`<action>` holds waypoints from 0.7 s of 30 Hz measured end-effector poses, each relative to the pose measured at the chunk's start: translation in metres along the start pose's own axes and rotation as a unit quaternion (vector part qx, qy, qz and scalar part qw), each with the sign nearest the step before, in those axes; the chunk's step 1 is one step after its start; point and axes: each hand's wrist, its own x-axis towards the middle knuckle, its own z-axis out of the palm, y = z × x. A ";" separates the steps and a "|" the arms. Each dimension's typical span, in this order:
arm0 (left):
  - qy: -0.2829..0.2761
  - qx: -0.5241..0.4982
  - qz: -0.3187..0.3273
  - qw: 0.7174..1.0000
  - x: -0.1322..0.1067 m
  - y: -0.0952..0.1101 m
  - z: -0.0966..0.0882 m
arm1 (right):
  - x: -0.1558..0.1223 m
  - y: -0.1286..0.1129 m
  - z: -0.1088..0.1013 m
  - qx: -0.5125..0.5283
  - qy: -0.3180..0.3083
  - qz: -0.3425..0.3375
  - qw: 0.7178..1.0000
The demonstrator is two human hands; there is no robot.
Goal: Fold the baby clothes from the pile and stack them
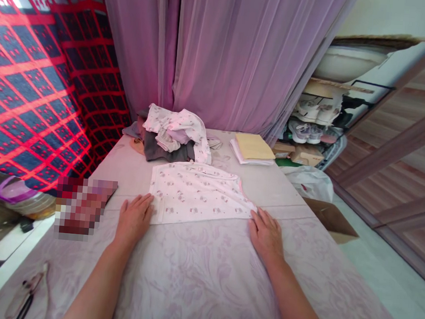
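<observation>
A small white garment (194, 192) with a pink print lies spread flat on the table (206, 273), which wears a pale floral cloth. My left hand (135, 215) rests palm down at the garment's near left corner, fingers stretched out. My right hand (265, 231) lies flat at the near right corner, its fingers touching the pink-trimmed edge. Neither hand grips anything.
A heap of unfolded clothes (173, 134) sits behind the garment. A folded stack with a yellow piece on top (252, 148) lies at the back right. Scissors (25, 294) lie at the near left edge. Purple curtains hang behind; a cardboard box (331, 219) and shoe shelves (312, 123) stand to the right.
</observation>
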 end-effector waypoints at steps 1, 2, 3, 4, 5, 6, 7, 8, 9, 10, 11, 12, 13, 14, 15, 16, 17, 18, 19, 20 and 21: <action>0.006 -0.013 -0.002 1.000 0.000 0.000 -0.001 | 0.000 0.001 0.001 0.005 0.004 -0.004 1.000; 0.012 -0.026 0.001 1.000 0.000 0.002 -0.001 | 0.000 0.002 0.003 0.010 0.008 -0.006 1.000; 0.016 -0.037 0.006 0.999 -0.001 0.004 -0.001 | 0.000 0.003 0.004 0.014 0.011 -0.010 1.000; 0.016 -0.046 0.011 0.999 -0.001 0.007 -0.001 | 0.000 0.004 0.005 0.017 0.014 -0.012 1.000; 0.015 -0.053 0.014 0.998 -0.002 0.011 -0.001 | 0.000 0.004 0.006 0.020 0.016 -0.014 1.000; 0.013 -0.056 0.014 0.998 -0.002 0.013 -0.001 | 0.000 0.005 0.007 0.023 0.018 -0.016 0.999; 0.010 -0.057 0.011 0.998 -0.002 0.016 -0.001 | 0.000 0.005 0.008 0.026 0.020 -0.017 0.999; 0.008 -0.057 0.006 0.998 -0.003 0.017 0.000 | 0.000 0.006 0.008 0.029 0.021 -0.017 0.999; 0.007 -0.057 0.002 0.998 -0.003 0.018 0.000 | 0.000 0.006 0.009 0.031 0.022 -0.018 0.999; 0.007 -0.057 0.000 0.998 -0.003 0.018 0.000 | 0.000 0.007 0.009 0.034 0.023 -0.017 0.999; 0.009 -0.057 0.000 0.998 -0.003 0.018 0.000 | 0.000 0.007 0.010 0.037 0.023 -0.017 0.999; 0.012 -0.058 0.001 0.998 -0.003 0.017 0.001 | 0.000 0.007 0.010 0.040 0.022 -0.016 0.999; 0.016 -0.059 0.004 0.998 -0.004 0.017 0.001 | 0.000 0.007 0.010 0.043 0.022 -0.016 0.999; 0.020 -0.061 0.006 0.998 -0.004 0.017 0.001 | 0.000 0.007 0.010 0.046 0.021 -0.014 0.999; 0.023 -0.064 0.009 0.998 -0.004 0.017 0.002 | 0.000 0.007 0.010 0.049 0.021 -0.013 0.998; 0.026 -0.069 0.011 0.997 -0.004 0.017 0.002 | 0.000 0.007 0.010 0.051 0.022 -0.012 0.998; 0.028 -0.074 0.012 0.997 -0.004 0.016 0.002 | 0.000 0.007 0.010 0.054 0.024 -0.011 0.998; 0.030 -0.080 0.013 0.996 -0.004 0.017 0.003 | 0.000 0.007 0.010 0.056 0.026 -0.011 0.998; 0.032 -0.087 0.013 0.996 -0.004 0.017 0.003 | 0.000 0.007 0.011 0.057 0.027 -0.011 0.998; 0.036 -0.094 0.012 0.995 -0.004 0.017 0.003 | 0.000 0.007 0.011 0.057 0.029 -0.011 0.998; 0.040 -0.102 0.012 0.994 -0.003 0.017 0.003 | 0.000 0.007 0.011 0.057 0.031 -0.012 0.998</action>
